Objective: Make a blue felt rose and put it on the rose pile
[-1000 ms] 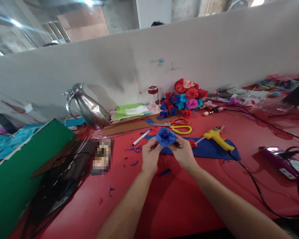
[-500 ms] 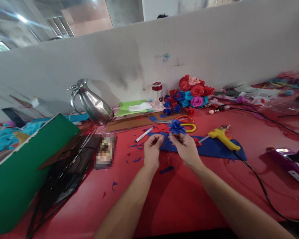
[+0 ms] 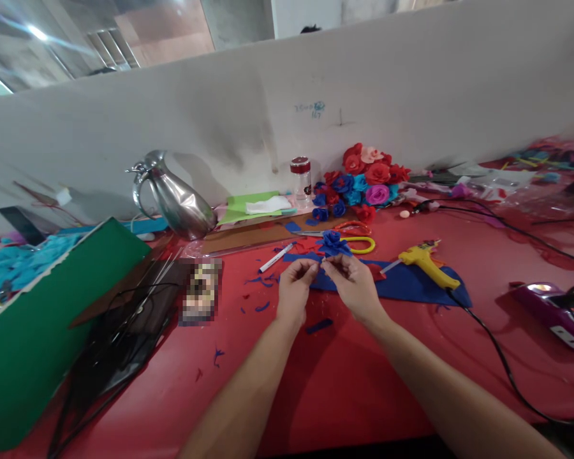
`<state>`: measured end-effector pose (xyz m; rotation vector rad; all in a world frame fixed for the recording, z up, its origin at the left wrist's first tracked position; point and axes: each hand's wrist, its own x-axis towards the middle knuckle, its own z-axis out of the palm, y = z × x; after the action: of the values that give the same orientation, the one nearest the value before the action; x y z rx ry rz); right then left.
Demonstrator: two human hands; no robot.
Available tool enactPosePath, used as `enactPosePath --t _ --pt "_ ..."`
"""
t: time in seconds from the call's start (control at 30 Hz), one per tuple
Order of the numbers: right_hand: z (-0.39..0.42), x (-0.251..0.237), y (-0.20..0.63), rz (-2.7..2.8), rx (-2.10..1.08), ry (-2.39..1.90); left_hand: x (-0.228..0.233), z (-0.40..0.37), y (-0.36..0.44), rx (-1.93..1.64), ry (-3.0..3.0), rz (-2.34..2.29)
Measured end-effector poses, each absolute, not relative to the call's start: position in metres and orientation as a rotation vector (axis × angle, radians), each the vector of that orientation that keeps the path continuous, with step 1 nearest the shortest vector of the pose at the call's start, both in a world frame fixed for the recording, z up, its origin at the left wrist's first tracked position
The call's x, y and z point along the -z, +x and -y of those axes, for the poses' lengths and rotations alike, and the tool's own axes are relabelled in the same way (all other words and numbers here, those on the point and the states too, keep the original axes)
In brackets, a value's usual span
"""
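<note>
A blue paper flower (image 3: 332,243) with ruffled petals stands just above the fingertips of my right hand (image 3: 356,285), which pinches it from below. Close by on the left, my left hand (image 3: 294,290) has thumb and forefinger pressed together, near the flower's base. Whatever those fingers hold is too small to make out. Beneath and behind both hands lies a blue sheet (image 3: 397,290) of paper or felt. Scissors with a yellow and red handle (image 3: 363,244) lie just behind the flower. A white marker (image 3: 276,259) rests to the left.
A yellow glue gun (image 3: 428,264) with a black cord lies at right, near a purple power strip (image 3: 552,312). At the back stand a bunch of paper roses (image 3: 377,172), a glass bottle (image 3: 300,182) and a metal jug (image 3: 176,201). A green board (image 3: 67,319) is at left.
The blue flower and my right hand have shifted slightly left, closer to my left hand. My left hand stays almost in place, still pinched.
</note>
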<state>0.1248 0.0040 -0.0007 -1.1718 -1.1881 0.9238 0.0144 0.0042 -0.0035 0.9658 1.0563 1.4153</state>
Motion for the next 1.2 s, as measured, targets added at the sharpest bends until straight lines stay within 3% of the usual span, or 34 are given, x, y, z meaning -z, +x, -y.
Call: enactPosePath --t 1.2 --pt "-0.003 -0.01 0.125 1.005 -1.282 -1.099 -0.005 -0.006 0.013 -1.386 0.722 -1.071"
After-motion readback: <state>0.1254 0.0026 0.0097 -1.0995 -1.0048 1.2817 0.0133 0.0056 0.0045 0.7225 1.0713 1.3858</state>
